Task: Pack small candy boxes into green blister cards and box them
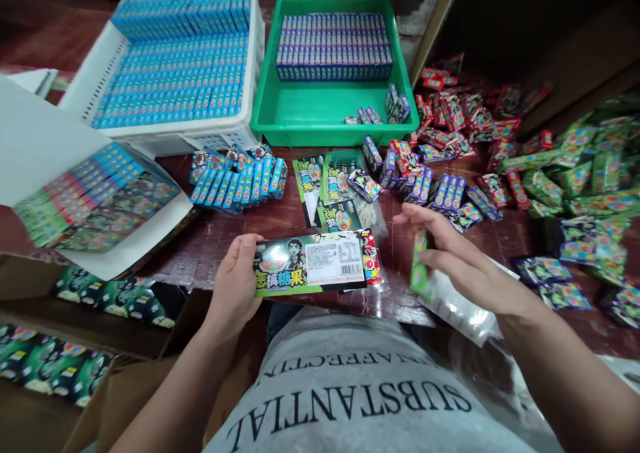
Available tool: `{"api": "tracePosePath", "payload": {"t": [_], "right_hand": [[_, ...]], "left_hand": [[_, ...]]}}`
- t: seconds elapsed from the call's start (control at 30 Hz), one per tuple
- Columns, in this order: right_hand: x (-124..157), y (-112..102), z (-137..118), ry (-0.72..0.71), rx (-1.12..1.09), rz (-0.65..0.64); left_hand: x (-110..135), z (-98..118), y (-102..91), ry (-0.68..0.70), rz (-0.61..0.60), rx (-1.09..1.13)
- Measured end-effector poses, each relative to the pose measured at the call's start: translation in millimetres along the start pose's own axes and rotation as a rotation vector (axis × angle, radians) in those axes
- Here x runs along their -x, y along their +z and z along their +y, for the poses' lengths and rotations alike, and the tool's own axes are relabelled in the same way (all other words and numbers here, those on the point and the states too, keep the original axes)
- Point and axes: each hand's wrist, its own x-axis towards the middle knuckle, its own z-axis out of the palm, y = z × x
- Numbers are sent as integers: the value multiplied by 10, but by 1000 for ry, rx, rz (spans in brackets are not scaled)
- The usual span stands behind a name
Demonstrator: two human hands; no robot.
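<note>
My left hand [236, 274] is closed on the left end of a flat candy bag with a black and green header card [280, 259]. The card bears a white barcode label, and a red candy box [371, 258] shows at its right end. To the right, my right hand [460, 259] holds a small green candy box [418, 266] by thumb and fingers, its index finger stretched out. Under that hand lie clear plastic bags [463, 306]. Beyond the held bag are more header-card bags [337, 216] and small purple candy boxes [420, 185].
A white basket [190, 136] of blue boxes and a green tray [335, 135] of purple boxes stand at the back. Blue boxes [240, 183] lie in front. Red packs [455, 113] and green packs [590, 173] heap up at right. An open carton [150, 239] stands left.
</note>
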Motion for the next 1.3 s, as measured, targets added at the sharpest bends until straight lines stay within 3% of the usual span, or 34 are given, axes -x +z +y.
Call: {"api": "tracePosePath", "payload": {"t": [0.1, 0.2, 0.43, 0.7, 0.9, 1.07, 1.2, 1.3], "right_hand": [[-108, 76, -54, -31, -197, -18], [-246, 175, -68, -17, -362, 82], [-296, 265, -55, -61, -314, 385], [-317, 469, -53, -180, -197, 380], [-291, 400, 85, -228, 72, 330], [-289, 437, 48, -258, 56, 330], [-302, 566, -14, -264, 134, 535], [-268, 611, -41, -189, 160, 712]], "left_hand": [[22, 2, 25, -1, -23, -9], [58, -9, 59, -16, -83, -28], [64, -32, 59, -5, -75, -16], [78, -74, 232, -100, -96, 38], [24, -3, 226, -86, -141, 1], [1, 64, 252, -58, -169, -32], [-36, 60, 274, 18, -90, -7], [-60, 77, 251, 76, -49, 18]]}}
